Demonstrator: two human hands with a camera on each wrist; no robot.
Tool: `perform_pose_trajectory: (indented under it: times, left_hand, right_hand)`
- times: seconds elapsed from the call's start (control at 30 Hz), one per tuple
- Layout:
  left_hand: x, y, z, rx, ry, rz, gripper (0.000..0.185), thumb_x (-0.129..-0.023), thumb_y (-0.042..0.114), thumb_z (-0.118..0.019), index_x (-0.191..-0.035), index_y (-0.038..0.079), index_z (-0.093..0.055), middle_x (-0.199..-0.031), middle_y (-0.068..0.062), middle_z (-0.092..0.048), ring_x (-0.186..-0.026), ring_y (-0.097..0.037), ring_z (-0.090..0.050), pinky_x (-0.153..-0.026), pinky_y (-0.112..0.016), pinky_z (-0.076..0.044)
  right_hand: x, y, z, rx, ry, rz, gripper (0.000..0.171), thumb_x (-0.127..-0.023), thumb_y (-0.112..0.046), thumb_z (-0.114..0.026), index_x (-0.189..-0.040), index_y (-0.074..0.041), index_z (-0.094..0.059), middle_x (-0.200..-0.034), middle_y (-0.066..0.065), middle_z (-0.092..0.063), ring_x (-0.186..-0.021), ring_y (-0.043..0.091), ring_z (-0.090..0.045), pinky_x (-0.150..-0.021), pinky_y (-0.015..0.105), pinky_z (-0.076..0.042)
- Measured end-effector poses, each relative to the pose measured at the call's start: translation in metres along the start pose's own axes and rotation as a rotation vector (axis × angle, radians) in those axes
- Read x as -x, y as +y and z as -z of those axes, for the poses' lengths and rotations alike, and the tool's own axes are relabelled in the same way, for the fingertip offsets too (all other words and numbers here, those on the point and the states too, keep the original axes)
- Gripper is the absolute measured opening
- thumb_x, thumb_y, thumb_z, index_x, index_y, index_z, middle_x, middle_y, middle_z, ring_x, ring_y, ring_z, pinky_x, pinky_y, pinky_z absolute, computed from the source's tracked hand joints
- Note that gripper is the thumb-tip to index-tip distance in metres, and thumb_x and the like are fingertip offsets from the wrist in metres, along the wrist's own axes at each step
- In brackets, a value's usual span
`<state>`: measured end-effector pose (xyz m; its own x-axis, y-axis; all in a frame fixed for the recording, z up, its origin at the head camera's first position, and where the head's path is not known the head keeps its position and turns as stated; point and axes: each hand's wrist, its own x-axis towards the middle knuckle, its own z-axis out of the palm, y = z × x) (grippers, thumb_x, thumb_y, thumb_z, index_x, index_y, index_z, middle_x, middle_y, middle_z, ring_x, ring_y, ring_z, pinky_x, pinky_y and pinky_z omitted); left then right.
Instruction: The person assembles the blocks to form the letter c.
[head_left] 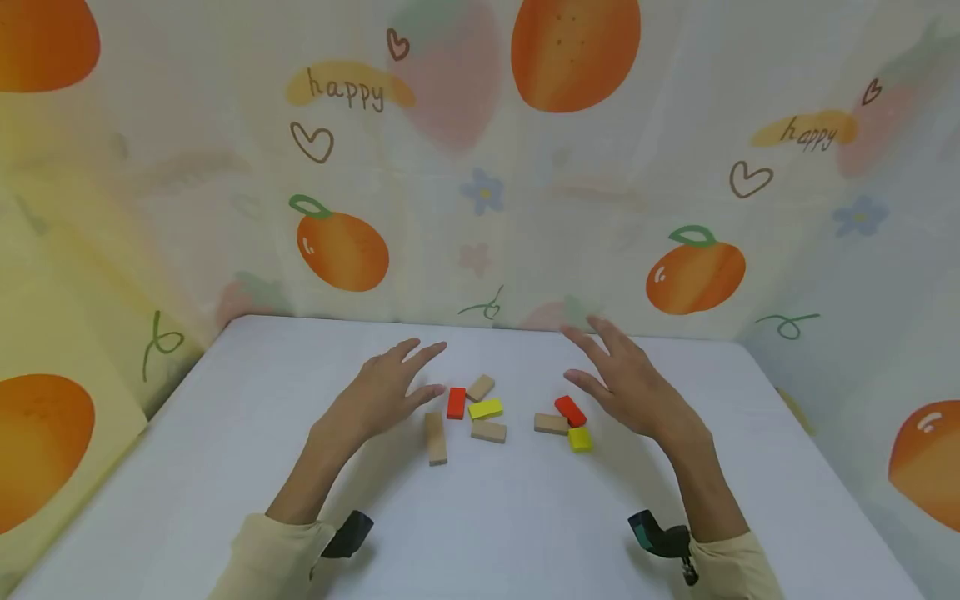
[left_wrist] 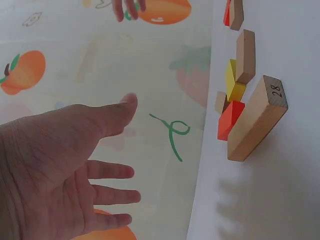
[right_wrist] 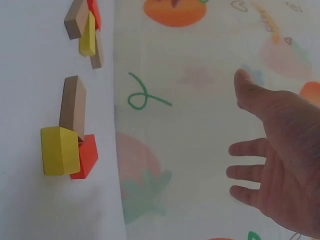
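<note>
My left hand (head_left: pixel 378 390) hovers over the table with fingers spread, holding nothing. Nearest to it are a red block (head_left: pixel 456 403) and a long wooden block (head_left: pixel 436 438), which bears the number 28 in the left wrist view. Beside these lie a yellow block (head_left: pixel 486 409) and two short wooden blocks, one behind (head_left: pixel 481 387) and one in front (head_left: pixel 488 432). My right hand (head_left: pixel 630 383), also empty with spread fingers, is raised to the right of a second group: a red block (head_left: pixel 570 411), a wooden block (head_left: pixel 551 424) and a yellow block (head_left: pixel 580 440), lying close together.
The blocks lie on a white table (head_left: pixel 480 533). A printed curtain (head_left: pixel 570 183) with oranges and hearts stands behind the table's back edge and along its sides. Dark wrist devices show at the left sleeve (head_left: pixel 273 554) and right sleeve (head_left: pixel 735 567).
</note>
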<state>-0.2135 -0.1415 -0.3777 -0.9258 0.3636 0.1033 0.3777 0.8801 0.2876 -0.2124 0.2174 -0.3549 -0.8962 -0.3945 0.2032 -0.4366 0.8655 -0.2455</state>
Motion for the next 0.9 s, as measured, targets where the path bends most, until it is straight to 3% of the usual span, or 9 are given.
perform_pose_trajectory:
  times: [0.17,0.5,0.73,0.9]
  left_hand:
    - [0.003,0.004,0.002,0.020,-0.052,0.006,0.063,-0.102,0.039,-0.066,-0.159,0.023,-0.045,-0.156,-0.020,-0.053,-0.135,-0.044,-0.060,-0.106,-0.063,-0.054]
    - [0.011,0.005,0.004,-0.019,-0.148,0.061,0.056,-0.096,0.037,-0.075,-0.143,0.008,-0.063,-0.141,-0.017,-0.066,-0.130,-0.036,-0.065,-0.106,-0.054,-0.057]
    - [0.010,0.006,-0.010,0.004,-0.211,0.051,0.056,-0.091,0.035,-0.081,-0.137,0.006,-0.068,-0.135,-0.014,-0.069,-0.125,-0.032,-0.067,-0.105,-0.049,-0.058]
    - [0.006,0.011,-0.023,-0.019,-0.265,0.031,0.049,-0.087,0.032,-0.084,-0.127,0.006,-0.073,-0.121,-0.010,-0.072,-0.101,-0.024,-0.068,-0.091,-0.043,-0.061]
  right_hand:
    - [-0.001,-0.006,-0.004,0.002,-0.020,0.063,0.069,-0.104,-0.040,-0.062,-0.165,-0.029,-0.031,-0.170,0.018,-0.029,-0.153,0.045,-0.036,-0.118,0.071,-0.037]
    - [-0.004,-0.021,-0.016,-0.016,-0.095,0.104,0.063,-0.105,-0.043,-0.059,-0.163,-0.029,-0.037,-0.168,0.018,-0.036,-0.153,0.044,-0.039,-0.118,0.069,-0.039]
    - [-0.006,-0.034,-0.026,0.005,-0.186,0.137,0.058,-0.104,-0.041,-0.062,-0.158,-0.025,-0.046,-0.164,0.015,-0.045,-0.150,0.039,-0.046,-0.118,0.062,-0.044]
    - [-0.008,-0.045,-0.035,0.024,-0.293,0.170,0.051,-0.107,-0.037,-0.059,-0.153,-0.018,-0.053,-0.160,0.012,-0.052,-0.149,0.034,-0.050,-0.120,0.055,-0.045]
